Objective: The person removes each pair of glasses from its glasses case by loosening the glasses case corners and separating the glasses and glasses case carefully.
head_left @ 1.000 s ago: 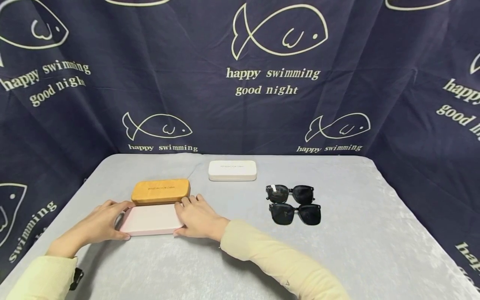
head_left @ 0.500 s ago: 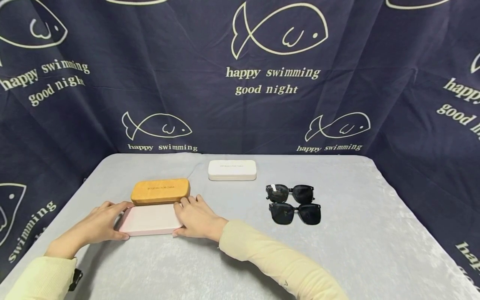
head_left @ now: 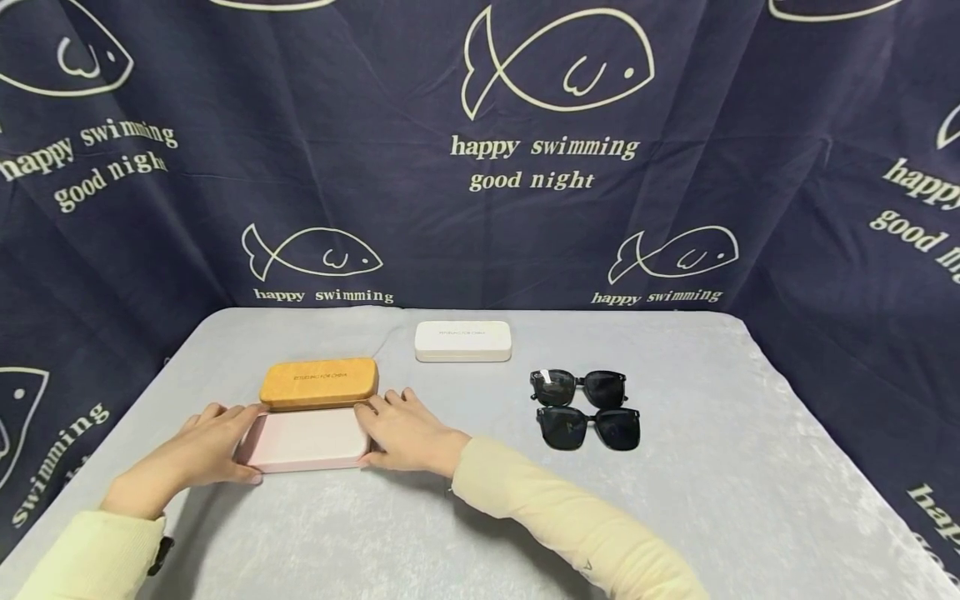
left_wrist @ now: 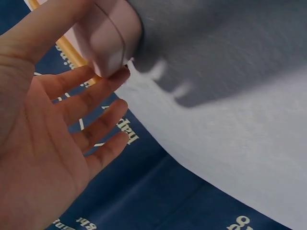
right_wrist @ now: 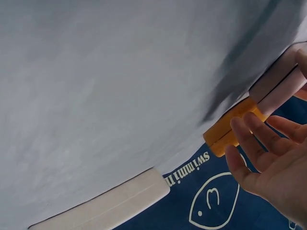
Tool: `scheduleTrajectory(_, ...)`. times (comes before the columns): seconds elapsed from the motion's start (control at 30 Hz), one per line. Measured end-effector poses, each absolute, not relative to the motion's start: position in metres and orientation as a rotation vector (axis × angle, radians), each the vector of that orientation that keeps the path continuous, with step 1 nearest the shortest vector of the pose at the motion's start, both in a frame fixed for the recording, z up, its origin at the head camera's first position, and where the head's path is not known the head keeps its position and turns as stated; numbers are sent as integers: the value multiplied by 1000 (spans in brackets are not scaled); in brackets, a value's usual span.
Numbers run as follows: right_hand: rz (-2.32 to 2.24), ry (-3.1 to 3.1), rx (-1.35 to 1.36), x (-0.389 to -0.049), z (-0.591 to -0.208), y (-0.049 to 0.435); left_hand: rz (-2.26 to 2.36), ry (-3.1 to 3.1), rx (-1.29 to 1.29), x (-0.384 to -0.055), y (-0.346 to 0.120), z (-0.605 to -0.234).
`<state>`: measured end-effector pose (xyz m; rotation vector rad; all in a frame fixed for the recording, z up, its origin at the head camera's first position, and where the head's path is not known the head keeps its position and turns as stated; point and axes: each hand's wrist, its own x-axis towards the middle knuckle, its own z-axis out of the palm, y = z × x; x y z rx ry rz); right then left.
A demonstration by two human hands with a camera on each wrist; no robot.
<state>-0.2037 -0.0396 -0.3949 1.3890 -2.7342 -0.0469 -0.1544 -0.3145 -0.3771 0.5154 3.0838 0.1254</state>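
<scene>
A pale pink glasses case (head_left: 307, 439) lies flat on the table, right in front of a mustard-yellow glasses case (head_left: 319, 383). My left hand (head_left: 198, 447) holds the left end of the pink case, thumb at its near edge and index finger at its far edge. In the left wrist view the other fingers (left_wrist: 103, 124) are spread and loose. At the right end, my right hand (head_left: 408, 433) spans the case in the same way, thumb in front and fingers behind. The right wrist view shows the remaining fingers (right_wrist: 249, 153) off it, overlapping the yellow case (right_wrist: 228, 129).
A white glasses case (head_left: 462, 342) stands at the back middle of the grey cloth-covered table (head_left: 712, 500). Two pairs of black sunglasses, a farther pair (head_left: 603, 386) and a nearer pair (head_left: 618, 429), lie to its right. A dark blue fish-print curtain (head_left: 420, 225) hangs behind.
My right hand has shifted slightly to the right, baring a little more of the pink case's right end. The cases and sunglasses look unmoved on the table.
</scene>
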Motion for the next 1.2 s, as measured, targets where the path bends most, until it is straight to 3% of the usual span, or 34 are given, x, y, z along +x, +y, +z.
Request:
scheduleTrajectory(0.67,-52,-2814,1212,-218,-380,6,105,3172,797,-160,-263,-357)
scheduleTrajectory(1.2,145,-2895,1019,-242,-378,61,295,3174,922,-187,-217,-375)
